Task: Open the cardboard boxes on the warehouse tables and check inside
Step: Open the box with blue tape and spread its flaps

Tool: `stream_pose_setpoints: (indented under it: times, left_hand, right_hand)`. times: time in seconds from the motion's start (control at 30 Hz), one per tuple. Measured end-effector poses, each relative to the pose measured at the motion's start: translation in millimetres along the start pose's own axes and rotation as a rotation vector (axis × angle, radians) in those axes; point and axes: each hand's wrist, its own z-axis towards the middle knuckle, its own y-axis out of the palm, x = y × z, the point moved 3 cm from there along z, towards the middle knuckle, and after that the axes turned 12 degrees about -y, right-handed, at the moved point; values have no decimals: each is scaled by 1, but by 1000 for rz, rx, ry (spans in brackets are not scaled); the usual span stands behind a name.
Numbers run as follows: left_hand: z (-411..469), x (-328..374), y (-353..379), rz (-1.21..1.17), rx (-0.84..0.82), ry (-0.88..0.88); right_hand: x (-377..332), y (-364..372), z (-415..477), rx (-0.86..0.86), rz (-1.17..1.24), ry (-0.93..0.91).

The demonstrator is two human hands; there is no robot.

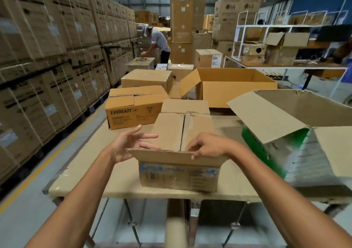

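Note:
A small cardboard box [179, 177] with blue print stands at the near edge of the table [80, 183]. Its near flap is raised, and its two inner flaps lie folded inward. My right hand [205, 146] pinches the top edge of the near flap on the right. My left hand [131, 145] hovers by the box's left corner, with its fingers spread and holding nothing. An open green and white box [297, 143] sits to the right, and an Eveready box [133, 112] stands closed behind on the left.
A large open empty box [238, 89] and a taped box [146, 80] stand farther back on the table. Stacked cartons [47, 57] wall the left aisle. A person [158, 44] works at a distant table. Shelving [276, 46] with boxes is at the right.

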Motion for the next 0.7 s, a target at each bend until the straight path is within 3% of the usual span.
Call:
stream_pose_setpoints:
  times: [0.07, 0.17, 0.33, 0.5, 0.7]
  left_hand:
    - [-6, -12, 11, 287, 65, -38]
    - [-8, -31, 36, 817, 321, -16]
    - [6, -102, 45, 1329, 565, -125]
    - [11, -123, 60, 1344, 762, -57]
    - [13, -100, 58, 1292, 798, 43]
  right_hand:
    - [4, 21, -15, -85, 32, 23]
    - [23, 56, -33, -157, 34, 45]
    - [45, 111, -48, -113, -157, 91]
    - [49, 134, -52, 64, -246, 130]
    - [50, 108, -37, 256, -208, 135]
